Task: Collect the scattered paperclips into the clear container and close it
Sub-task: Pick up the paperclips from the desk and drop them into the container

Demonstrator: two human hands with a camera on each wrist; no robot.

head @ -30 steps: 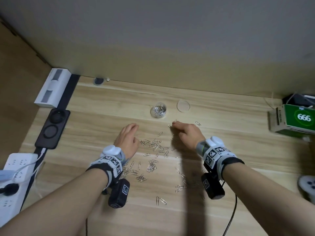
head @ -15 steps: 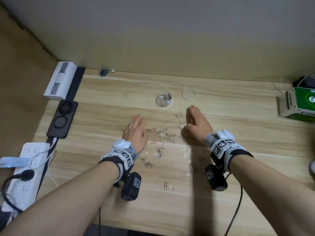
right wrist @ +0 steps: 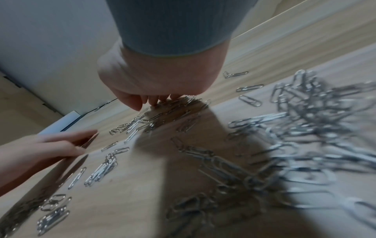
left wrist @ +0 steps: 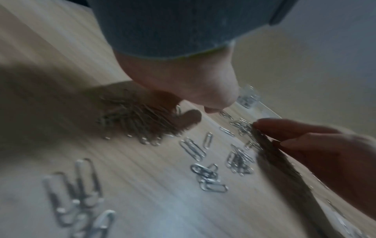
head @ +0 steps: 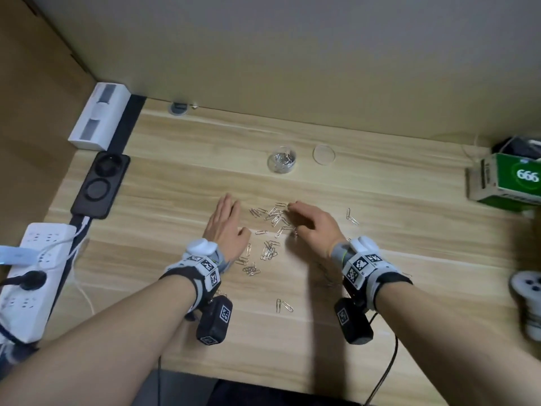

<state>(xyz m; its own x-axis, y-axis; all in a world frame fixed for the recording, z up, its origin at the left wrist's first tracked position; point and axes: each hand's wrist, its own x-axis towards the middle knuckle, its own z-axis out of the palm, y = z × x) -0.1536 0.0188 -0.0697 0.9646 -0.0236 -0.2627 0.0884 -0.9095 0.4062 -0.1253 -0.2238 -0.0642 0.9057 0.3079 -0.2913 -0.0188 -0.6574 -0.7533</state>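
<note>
Silver paperclips (head: 273,218) lie scattered on the wooden desk (head: 409,230) between my hands; two more (head: 351,216) lie to the right. My left hand (head: 227,224) rests flat with straight fingers at the left edge of the cluster. My right hand (head: 307,222) arches over the right edge, its bent fingertips (right wrist: 160,99) pressing on clips; none is visibly gripped. The clear container (head: 281,159), with some clips inside, stands open farther back. Its round lid (head: 323,154) lies flat to its right. The wrist views show more clips (left wrist: 193,149) (right wrist: 305,128) close by, blurred.
A black charging pad (head: 99,186), a white power strip (head: 32,276) and a white box (head: 98,115) line the left edge. A green box (head: 509,180) and a grey controller (head: 527,288) sit at the right. The wall stands behind the container.
My right hand has slid left toward the left hand and its fingers have curled, pushing clips into a tighter bunch. The left hand has barely moved.
</note>
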